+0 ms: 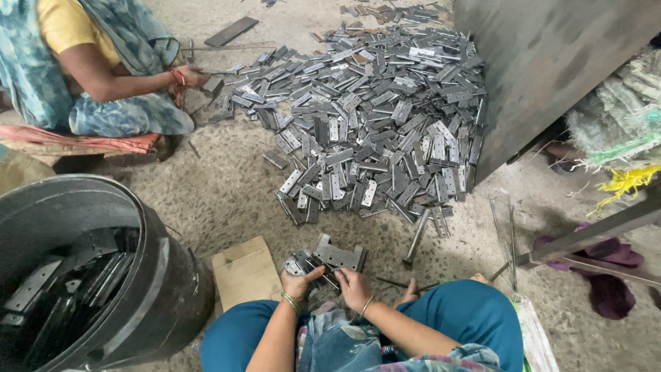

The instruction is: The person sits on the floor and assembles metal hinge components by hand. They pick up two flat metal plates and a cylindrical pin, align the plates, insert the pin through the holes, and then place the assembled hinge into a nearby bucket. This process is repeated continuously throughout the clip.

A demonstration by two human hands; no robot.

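The step in hand looks like putting hinge parts together, and it goes best, I judge, if the two leaves are held square so that their knuckles line up before anything is pushed through them, with the work kept low over the floor so a slipped piece does not roll off into the heap. The left hand [298, 281] is curled closed around a small grey hinge leaf [300, 264], thumb raised along its near edge, wrist bent up from a forearm that rises between the knees. The right hand [353, 287] lies just beside it, fingers bent and pinched down on a thin dark pin [329, 279] that runs toward the left hand; how firmly it grips I cannot tell. A larger steel hinge [339, 256] with punched holes lies on the concrete floor [227, 186] touching the far side of both hands. Beyond them spreads a big pile of hinges [372, 110], where a co-worker's hand [191, 76] picks at its far edge. A piece of cardboard [244, 272] lies to the left of the hands, next to a black bucket [162, 289] holding more leaves.
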